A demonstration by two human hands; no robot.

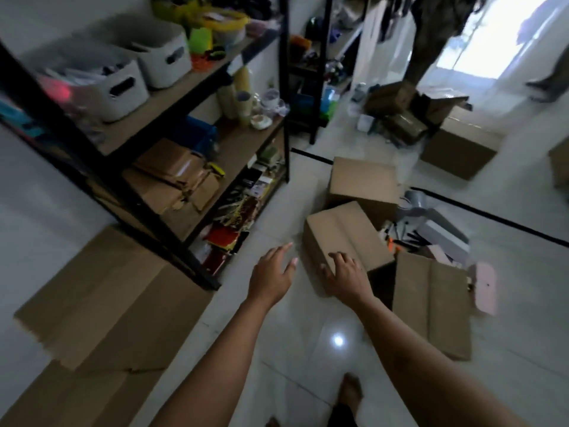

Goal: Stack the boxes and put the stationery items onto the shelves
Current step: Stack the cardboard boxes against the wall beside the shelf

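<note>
Bare foot [349, 392] nearest, on the tile floor [308, 349]. Both arms reach toward the tilted box [341, 235], the landmark. Left hand [271, 272] just left of it, fingers straight and spread, holding nothing. Right hand [346, 272] at the box's near corner, fingers loosely curled; contact unclear in the blur. Open box [431, 303] right of it, stationery pile [431, 235] behind that. Second box [363, 183] touching just beyond. Shelves [172, 140] left of it. Far box [462, 146] well beyond.

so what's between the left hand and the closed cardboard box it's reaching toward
Only bare white floor tile; head view shows nothing between the left hand and the closed cardboard box.
</note>
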